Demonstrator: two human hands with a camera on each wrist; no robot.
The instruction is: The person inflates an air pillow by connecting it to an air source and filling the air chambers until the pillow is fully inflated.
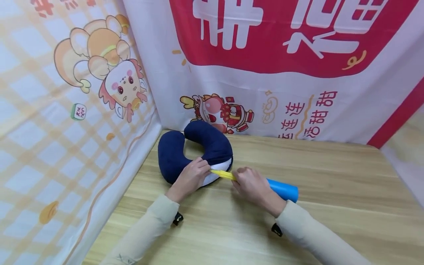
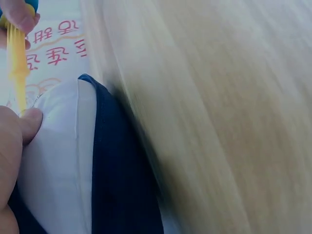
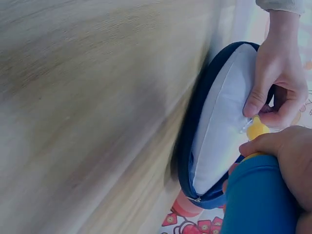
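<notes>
A navy U-shaped neck pillow [image 1: 173,156] lies on the table, its zipped cover parted along the near side so that a white inner bladder [image 3: 224,122] shows. My left hand [image 1: 193,173] pinches a small clear valve [image 3: 245,126] on this bladder between thumb and fingers. Against the valve sits the tip of a yellow nozzle [image 1: 224,174], which belongs to a blue hand pump [image 1: 284,190]. My right hand [image 1: 250,184] grips the pump near the nozzle's base, with the blue barrel extending right behind the wrist. The palm side of that grip is hidden in the head view.
Beneath everything is a wood-grain table [image 1: 331,176]. A printed white cloth [image 1: 271,81] hangs behind its far edge, close to the pillow. Another cloth [image 1: 76,147] with a checked pattern drapes along the left side.
</notes>
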